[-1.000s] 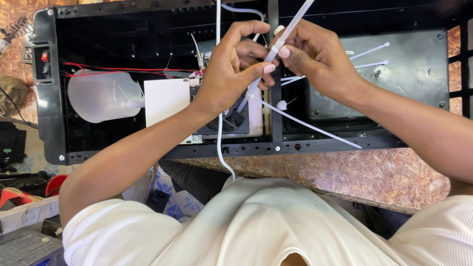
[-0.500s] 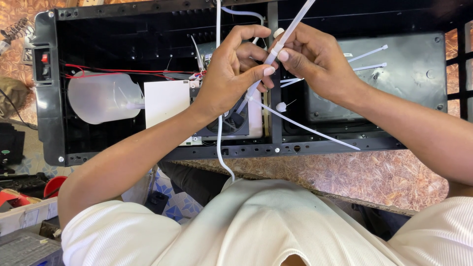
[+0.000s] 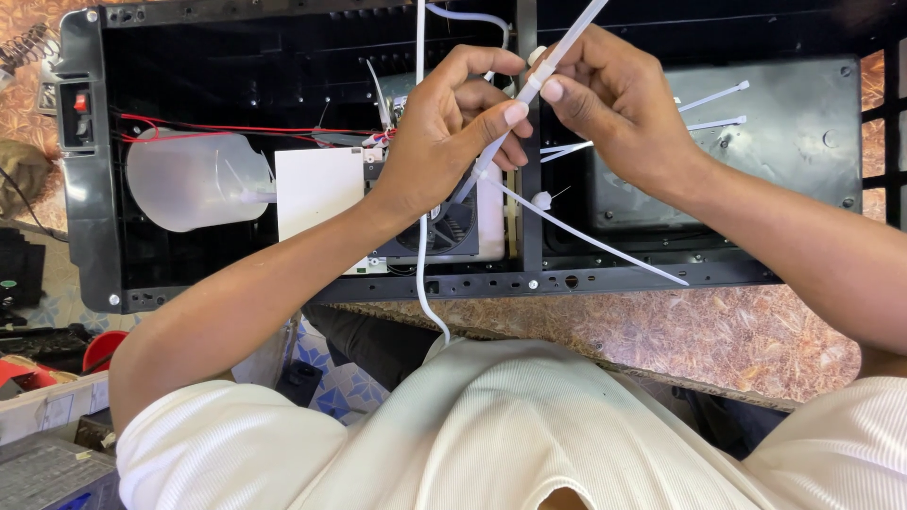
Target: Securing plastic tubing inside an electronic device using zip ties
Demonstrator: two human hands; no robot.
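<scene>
Both hands meet above an open black appliance casing (image 3: 94,236) lying on a stone-patterned table. My left hand (image 3: 439,142) pinches the lower part of a thin white plastic tube (image 3: 567,47) between thumb and fingers. My right hand (image 3: 614,104) grips the same tube higher up, its fingertips beside a white cable tie (image 3: 586,236) that sticks out diagonally to the right. A thin white hose (image 3: 421,283) runs down the casing toward my body. Under the hands sit a small fan (image 3: 449,231) and a white block (image 3: 316,189).
A translucent plastic tank (image 3: 189,179) sits in the casing's left half, with red wires (image 3: 236,129) above it. A grey metal plate (image 3: 784,151) carrying more cable ties fills the right half. A red switch (image 3: 79,102) is on the left end. Clutter lies lower left.
Both hands and the tube have shifted only slightly; the grip looks the same.
</scene>
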